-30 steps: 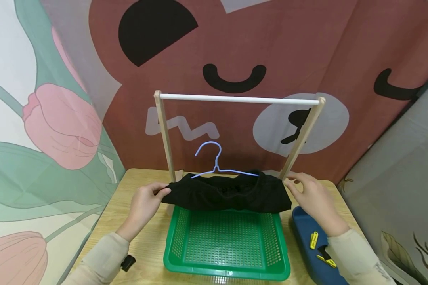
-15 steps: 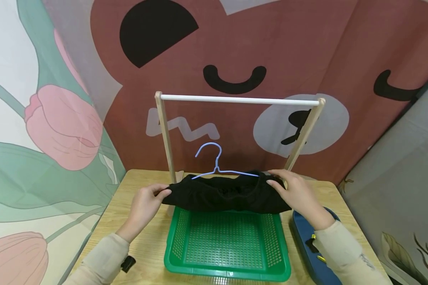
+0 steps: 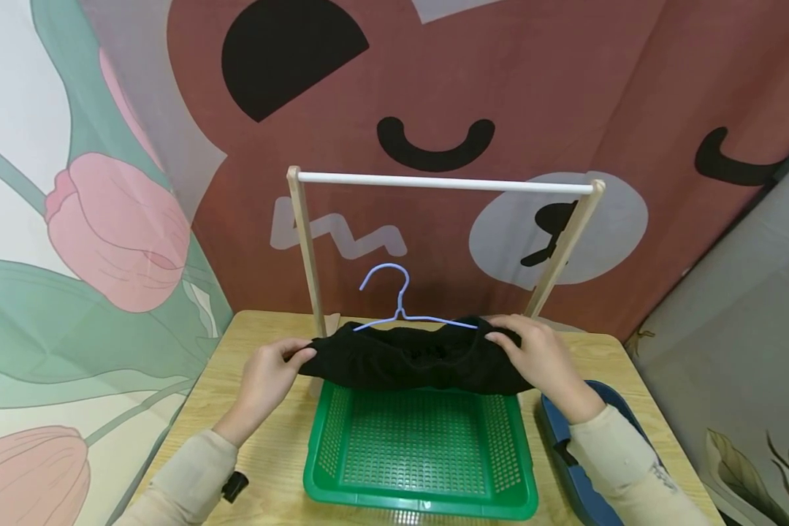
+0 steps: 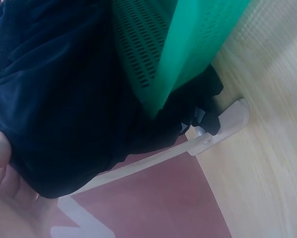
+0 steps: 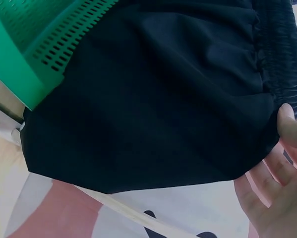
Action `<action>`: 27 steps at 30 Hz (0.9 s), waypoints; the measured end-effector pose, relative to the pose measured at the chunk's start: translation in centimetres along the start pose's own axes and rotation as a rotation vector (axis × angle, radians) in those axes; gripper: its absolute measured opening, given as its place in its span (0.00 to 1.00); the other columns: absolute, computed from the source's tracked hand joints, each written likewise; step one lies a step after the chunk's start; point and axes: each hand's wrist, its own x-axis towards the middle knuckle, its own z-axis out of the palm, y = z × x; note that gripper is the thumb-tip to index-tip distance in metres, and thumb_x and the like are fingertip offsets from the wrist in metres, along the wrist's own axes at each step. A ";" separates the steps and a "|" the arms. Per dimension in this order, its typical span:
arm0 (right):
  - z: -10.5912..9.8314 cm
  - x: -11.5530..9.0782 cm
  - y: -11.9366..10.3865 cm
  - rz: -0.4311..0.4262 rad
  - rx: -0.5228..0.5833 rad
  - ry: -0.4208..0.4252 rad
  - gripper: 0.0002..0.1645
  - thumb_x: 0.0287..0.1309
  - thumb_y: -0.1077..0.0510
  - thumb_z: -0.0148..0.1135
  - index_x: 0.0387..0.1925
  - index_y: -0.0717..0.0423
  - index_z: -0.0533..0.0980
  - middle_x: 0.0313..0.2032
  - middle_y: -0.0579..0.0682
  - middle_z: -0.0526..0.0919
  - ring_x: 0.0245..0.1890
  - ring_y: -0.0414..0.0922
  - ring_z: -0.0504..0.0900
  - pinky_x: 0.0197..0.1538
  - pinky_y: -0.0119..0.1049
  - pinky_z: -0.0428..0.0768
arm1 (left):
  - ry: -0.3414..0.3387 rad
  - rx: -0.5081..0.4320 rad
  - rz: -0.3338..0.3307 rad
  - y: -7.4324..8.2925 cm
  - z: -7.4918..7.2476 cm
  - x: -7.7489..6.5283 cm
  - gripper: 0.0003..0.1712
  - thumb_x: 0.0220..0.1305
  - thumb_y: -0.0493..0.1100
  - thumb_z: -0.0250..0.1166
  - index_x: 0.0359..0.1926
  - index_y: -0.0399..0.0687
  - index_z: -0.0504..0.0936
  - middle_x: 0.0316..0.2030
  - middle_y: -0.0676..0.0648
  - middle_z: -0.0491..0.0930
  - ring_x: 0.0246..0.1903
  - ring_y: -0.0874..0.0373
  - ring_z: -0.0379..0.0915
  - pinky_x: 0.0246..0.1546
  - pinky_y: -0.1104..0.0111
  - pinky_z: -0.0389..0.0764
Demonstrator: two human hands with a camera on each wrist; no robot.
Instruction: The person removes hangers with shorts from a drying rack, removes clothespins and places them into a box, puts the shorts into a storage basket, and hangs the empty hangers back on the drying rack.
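Note:
A black garment point(image 3: 427, 369) with a gathered elastic band point(image 5: 282, 54) hangs across the back of a green basket point(image 3: 421, 504). A light-blue hanger point(image 3: 399, 303) sits inside its opening, hook upward, and its lower part is hidden in the cloth. At the garment's left corner, my left hand point(image 3: 269, 376) pinches the fabric between thumb and fingers. My right hand point(image 3: 546, 361) grips the top edge on the right, close to the hanger's right end. In the right wrist view the thumb lies on the cloth beside the elastic band, with the fingers behind.
Behind the garment stands a rack with wooden posts point(image 3: 307, 256) and a white rod point(image 3: 443, 182). A blue tray point(image 3: 592, 489) lies to the right of the basket, partly under my right sleeve. All stand on a wooden table point(image 3: 250, 482) against a printed curtain point(image 3: 447, 88).
My right hand has moved left from the garment's outer right corner to the top edge near the hanger. The left hand, hanger and basket stay where they were.

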 end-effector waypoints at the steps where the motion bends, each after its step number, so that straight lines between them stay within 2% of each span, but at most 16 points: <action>1: 0.0 0.0 0.0 -0.003 0.002 0.007 0.15 0.61 0.57 0.68 0.50 0.54 0.84 0.46 0.54 0.86 0.44 0.54 0.84 0.43 0.53 0.82 | 0.000 0.003 0.006 0.0 0.0 0.0 0.11 0.66 0.41 0.68 0.46 0.41 0.88 0.41 0.42 0.86 0.40 0.48 0.83 0.40 0.54 0.82; 6: 0.1 -0.1 0.1 -0.012 0.012 0.037 0.14 0.59 0.58 0.69 0.47 0.56 0.85 0.43 0.54 0.86 0.40 0.53 0.85 0.40 0.52 0.82 | 0.002 0.020 0.038 -0.1 0.2 0.2 0.12 0.65 0.42 0.68 0.46 0.42 0.88 0.41 0.43 0.87 0.40 0.49 0.83 0.39 0.55 0.82; 11: 0.4 -0.2 0.2 -0.031 0.017 0.086 0.11 0.55 0.61 0.72 0.41 0.58 0.86 0.38 0.53 0.87 0.35 0.51 0.86 0.36 0.48 0.83 | 0.034 0.087 0.116 0.4 0.3 0.5 0.13 0.64 0.43 0.70 0.46 0.41 0.88 0.40 0.42 0.87 0.37 0.48 0.84 0.36 0.55 0.83; 16: 0.7 -0.1 -0.2 -0.033 0.033 0.105 0.10 0.53 0.62 0.73 0.38 0.59 0.86 0.37 0.54 0.87 0.34 0.51 0.86 0.35 0.47 0.84 | 0.030 0.094 0.138 1.4 0.6 0.8 0.12 0.64 0.42 0.69 0.46 0.41 0.88 0.39 0.42 0.87 0.28 0.52 0.82 0.28 0.60 0.80; 18: 0.7 -0.1 -0.4 -0.034 0.038 0.108 0.09 0.53 0.61 0.73 0.38 0.60 0.86 0.36 0.54 0.87 0.34 0.51 0.86 0.35 0.47 0.84 | 0.029 0.084 0.145 1.9 0.8 1.0 0.11 0.64 0.41 0.69 0.46 0.41 0.88 0.38 0.43 0.87 0.22 0.57 0.77 0.24 0.64 0.76; 20: 0.7 -0.1 -0.6 -0.033 0.036 0.112 0.09 0.53 0.61 0.73 0.37 0.59 0.86 0.36 0.54 0.87 0.34 0.51 0.86 0.35 0.47 0.84 | 0.023 0.076 0.161 2.3 1.0 1.3 0.11 0.65 0.40 0.69 0.46 0.41 0.88 0.29 0.44 0.86 0.14 0.62 0.67 0.20 0.67 0.70; 22: 0.8 0.0 -0.8 -0.032 0.034 0.118 0.09 0.54 0.61 0.73 0.37 0.59 0.86 0.36 0.54 0.87 0.33 0.50 0.86 0.34 0.47 0.83 | 0.029 0.075 0.183 2.7 1.3 1.5 0.11 0.65 0.40 0.69 0.46 0.41 0.88 0.19 0.48 0.80 0.10 0.65 0.56 0.16 0.69 0.63; 24: 0.8 0.0 -0.9 -0.026 0.034 0.124 0.08 0.53 0.61 0.73 0.37 0.59 0.86 0.36 0.53 0.87 0.33 0.50 0.86 0.33 0.46 0.83 | 0.043 0.085 0.209 3.0 1.4 1.8 0.11 0.64 0.40 0.69 0.46 0.41 0.88 0.13 0.51 0.72 0.09 0.67 0.49 0.14 0.70 0.59; 25: 0.8 0.0 -0.9 -0.025 0.033 0.127 0.08 0.53 0.61 0.73 0.37 0.59 0.86 0.36 0.54 0.87 0.33 0.50 0.86 0.33 0.46 0.83 | 0.049 0.086 0.219 3.2 1.5 1.9 0.11 0.64 0.41 0.69 0.46 0.41 0.88 0.11 0.52 0.69 0.08 0.67 0.45 0.13 0.70 0.56; 27: 0.9 -0.1 -0.9 -0.023 0.037 0.131 0.09 0.53 0.62 0.73 0.37 0.60 0.86 0.36 0.54 0.87 0.33 0.50 0.86 0.33 0.47 0.83 | 0.068 0.092 0.242 3.4 1.6 2.1 0.11 0.63 0.40 0.70 0.45 0.41 0.88 0.14 0.50 0.75 0.08 0.68 0.43 0.12 0.70 0.54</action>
